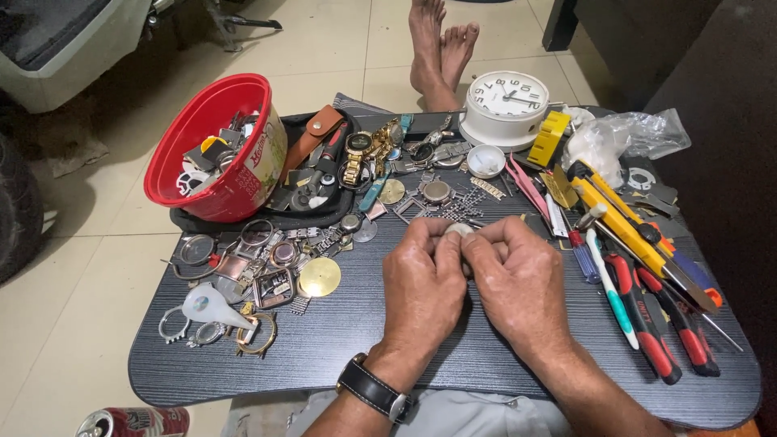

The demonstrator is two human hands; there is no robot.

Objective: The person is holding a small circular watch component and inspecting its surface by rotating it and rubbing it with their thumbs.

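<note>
Both my hands meet over the middle of a dark wood-grain lap table (340,340). My left hand (421,283), with a black-strapped wristwatch on its wrist, and my right hand (518,279) pinch a small round silvery watch case (459,230) between their fingertips. Most of the case is hidden by my fingers. Just beyond my hands lie a loose round watch body (437,191) and metal bracelet links (457,209).
A tilted red plastic bowl (212,146) of watch parts sits at the back left. A white alarm clock (507,105) stands at the back. Pliers (660,324), a yellow utility knife (619,218) and screwdrivers lie at right. Watch cases and a brass disc (320,277) lie at left.
</note>
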